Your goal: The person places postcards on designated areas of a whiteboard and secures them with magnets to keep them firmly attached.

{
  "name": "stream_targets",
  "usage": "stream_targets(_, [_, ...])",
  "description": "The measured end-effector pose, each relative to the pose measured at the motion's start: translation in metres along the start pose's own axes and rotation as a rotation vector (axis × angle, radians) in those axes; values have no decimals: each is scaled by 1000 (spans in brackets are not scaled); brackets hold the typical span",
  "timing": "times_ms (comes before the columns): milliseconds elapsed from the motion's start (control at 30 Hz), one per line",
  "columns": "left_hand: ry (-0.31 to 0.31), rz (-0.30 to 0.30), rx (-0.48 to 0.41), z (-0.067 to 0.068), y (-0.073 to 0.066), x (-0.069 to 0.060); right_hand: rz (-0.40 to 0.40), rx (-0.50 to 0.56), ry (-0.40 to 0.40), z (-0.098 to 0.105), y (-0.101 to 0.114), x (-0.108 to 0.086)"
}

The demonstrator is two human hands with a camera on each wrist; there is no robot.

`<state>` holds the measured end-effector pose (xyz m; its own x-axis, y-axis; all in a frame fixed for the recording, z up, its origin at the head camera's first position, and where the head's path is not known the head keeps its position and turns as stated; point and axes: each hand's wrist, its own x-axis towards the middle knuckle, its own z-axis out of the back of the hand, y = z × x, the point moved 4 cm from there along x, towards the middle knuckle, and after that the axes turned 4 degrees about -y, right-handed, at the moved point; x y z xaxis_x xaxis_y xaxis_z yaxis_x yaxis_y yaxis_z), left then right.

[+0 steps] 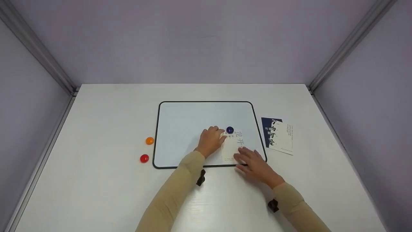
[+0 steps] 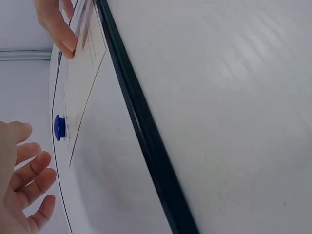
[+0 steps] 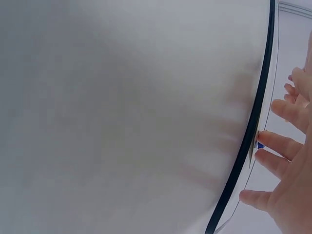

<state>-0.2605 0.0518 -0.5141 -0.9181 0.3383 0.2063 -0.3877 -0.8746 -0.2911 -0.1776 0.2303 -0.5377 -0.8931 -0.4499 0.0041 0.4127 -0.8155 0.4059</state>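
Note:
A white card (image 1: 230,149) with printed characters lies on the right part of the whiteboard (image 1: 183,129). The blue round magnet (image 1: 229,130) stands at the card's top edge; in the left wrist view the magnet (image 2: 59,127) is upright at the card's far end. Just left of it is my left hand (image 1: 210,140), fingers loosely bent and apart from the magnet, holding nothing. My right hand (image 1: 256,164) has its fingers spread over the card's lower right corner; in the left wrist view its fingertips (image 2: 68,46) touch or nearly touch the card.
An orange magnet (image 1: 149,140) and a red magnet (image 1: 144,158) lie left of the board on the white table (image 1: 106,129). Right of the board, a pale printed card (image 1: 283,138) overlaps a dark blue card (image 1: 266,125). Walls stand behind and at both sides.

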Motion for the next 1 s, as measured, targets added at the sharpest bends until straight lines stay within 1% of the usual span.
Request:
stream_targets(133, [6,-20,-22,4,3,-11,37,-22,-68,3,3,2])
stream_targets(233, [-12,-63,-28,7,3,-19,59,-25,-131,6,3,2])
stream_targets(367, [-35,-120,-25,12,5,-28,36,3,-167,10,2,2])
stream_targets(433, [-46,-131,-29,15,6,-30,13,12,-159,11,0,2])
stream_targets(533, [-56,-125,-52,20,9,-33,-19,24,-139,13,-1,3])
stream_targets(667, [-53,-122,-68,25,12,-39,-54,46,-115,14,-2,3])
stream_targets(800, [-21,-123,-75,29,17,-46,-86,70,-93,14,-3,2])
stream_targets(933, [20,-118,-112,32,25,-55,-102,77,-77,13,-3,3])
stream_targets(1000, [25,-125,-135,34,30,-60,-106,81,-71,13,-3,4])
